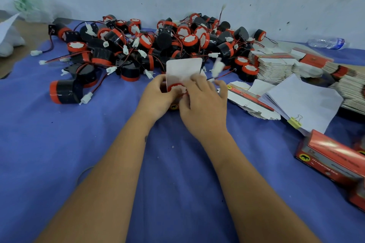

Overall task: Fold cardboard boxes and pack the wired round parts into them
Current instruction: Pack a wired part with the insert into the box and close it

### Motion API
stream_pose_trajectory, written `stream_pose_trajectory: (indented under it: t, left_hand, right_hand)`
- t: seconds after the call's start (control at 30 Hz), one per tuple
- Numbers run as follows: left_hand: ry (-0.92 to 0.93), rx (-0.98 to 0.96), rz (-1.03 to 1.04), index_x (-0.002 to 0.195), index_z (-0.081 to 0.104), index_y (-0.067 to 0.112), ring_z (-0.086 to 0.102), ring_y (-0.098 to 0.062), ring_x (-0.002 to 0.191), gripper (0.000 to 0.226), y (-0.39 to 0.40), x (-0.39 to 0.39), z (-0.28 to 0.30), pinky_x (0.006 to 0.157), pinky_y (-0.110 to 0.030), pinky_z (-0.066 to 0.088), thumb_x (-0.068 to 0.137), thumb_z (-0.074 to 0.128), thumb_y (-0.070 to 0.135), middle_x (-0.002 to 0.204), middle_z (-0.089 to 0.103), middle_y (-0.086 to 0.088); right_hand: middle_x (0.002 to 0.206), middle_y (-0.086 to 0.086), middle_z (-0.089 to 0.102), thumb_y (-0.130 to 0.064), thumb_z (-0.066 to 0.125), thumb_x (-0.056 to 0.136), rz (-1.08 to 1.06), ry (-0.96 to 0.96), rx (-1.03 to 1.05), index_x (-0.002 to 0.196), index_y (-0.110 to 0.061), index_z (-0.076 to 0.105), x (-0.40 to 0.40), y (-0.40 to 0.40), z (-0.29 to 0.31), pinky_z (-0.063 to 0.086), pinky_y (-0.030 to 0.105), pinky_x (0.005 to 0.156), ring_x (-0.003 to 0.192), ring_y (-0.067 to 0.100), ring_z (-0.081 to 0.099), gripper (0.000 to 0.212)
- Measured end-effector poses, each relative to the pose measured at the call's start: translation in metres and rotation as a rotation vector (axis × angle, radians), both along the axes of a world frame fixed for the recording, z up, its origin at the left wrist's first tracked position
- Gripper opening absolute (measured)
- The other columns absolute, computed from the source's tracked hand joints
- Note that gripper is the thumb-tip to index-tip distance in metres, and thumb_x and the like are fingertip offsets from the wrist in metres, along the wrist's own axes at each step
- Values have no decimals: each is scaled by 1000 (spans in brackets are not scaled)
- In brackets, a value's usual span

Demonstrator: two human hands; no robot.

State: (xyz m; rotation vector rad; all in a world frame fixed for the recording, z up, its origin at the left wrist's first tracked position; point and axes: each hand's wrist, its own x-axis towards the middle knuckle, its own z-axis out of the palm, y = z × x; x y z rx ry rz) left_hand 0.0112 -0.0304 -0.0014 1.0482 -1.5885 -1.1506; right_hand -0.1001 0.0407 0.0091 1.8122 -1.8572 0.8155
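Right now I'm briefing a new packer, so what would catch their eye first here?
First the pile of parts, black and red with white plugs, heaped at the back of the blue cloth against the wall. Next, at the centre, the left hand and right hand working a part into an open box. Flat boxes are stacked on the right.

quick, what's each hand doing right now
Left hand: grips the open box from its left side.
Right hand: fingers curled on the round part, pushing it into the box.
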Motion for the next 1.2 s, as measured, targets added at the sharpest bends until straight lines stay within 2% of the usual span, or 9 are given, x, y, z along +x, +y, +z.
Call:
stream_pose_trajectory:
  t: [0.17,0.23,0.3,0.43,0.6,0.73,0.93,1.1,1.2]
  left_hand:
    - [-23,-12,-19,114,60,33,65,-5,96,28,2,-1,1,79,-21,53,91,68,19,105,68,13]
    - [-30,-10,-19,106,58,41,63,0,93,28,4,-1,2,75,-17,50,91,68,19,101,67,18]
    - [-28,-15,-18,103,57,43,63,0,92,28,5,-2,2,73,-16,50,91,68,19,100,67,19]
    - [-12,-7,-2,104,57,40,62,3,89,25,9,-3,3,66,-10,47,91,65,20,98,66,19]
    - [7,3,10,100,56,42,63,5,86,28,11,-4,3,64,-11,47,90,61,16,97,66,19]
    - [4,0,23,109,58,36,63,4,87,30,10,-6,2,65,-10,49,89,58,14,98,66,20]
    - [-20,-14,21,116,51,33,63,-11,99,30,10,-9,-2,79,-28,52,93,54,14,105,65,12]
    - [-6,-30,-20,112,55,35,65,-8,99,21,9,-8,-3,83,-29,54,96,59,23,107,68,10]
    - [-3,-42,-44,121,56,30,65,-6,104,26,10,-7,-5,87,-29,54,97,57,20,113,68,13]
  right_hand:
    - [129,17,50,3,58,82,80,-293,-461,120,-8,61,-7,4,10,47,35,88,106,11,52,39]
    - [138,19,40,8,56,87,130,-464,-500,133,-5,51,-11,5,12,48,12,82,117,-10,40,48]
    - [142,4,38,3,54,92,169,-706,-441,141,-10,41,-14,5,15,45,7,81,121,0,50,52]
    - [97,-20,63,-11,53,98,256,-1051,-255,104,-22,58,-19,5,12,47,16,80,96,2,66,13]
    - [85,-7,53,-14,64,92,137,-744,-288,85,-8,69,-19,2,8,45,36,72,83,17,49,10]
    - [71,-21,54,-12,67,88,183,-862,-228,93,-39,56,-14,3,15,40,14,60,61,3,46,30]
    - [96,-3,56,-4,60,84,321,-716,-191,96,-5,69,-9,7,15,52,30,78,86,14,60,15]
    - [101,-6,57,-42,49,89,353,-610,-21,94,-17,73,-4,8,13,38,23,89,102,17,52,35]
    - [102,-5,58,-36,62,91,170,-477,-35,90,-17,75,-9,1,11,36,26,95,108,21,50,23]
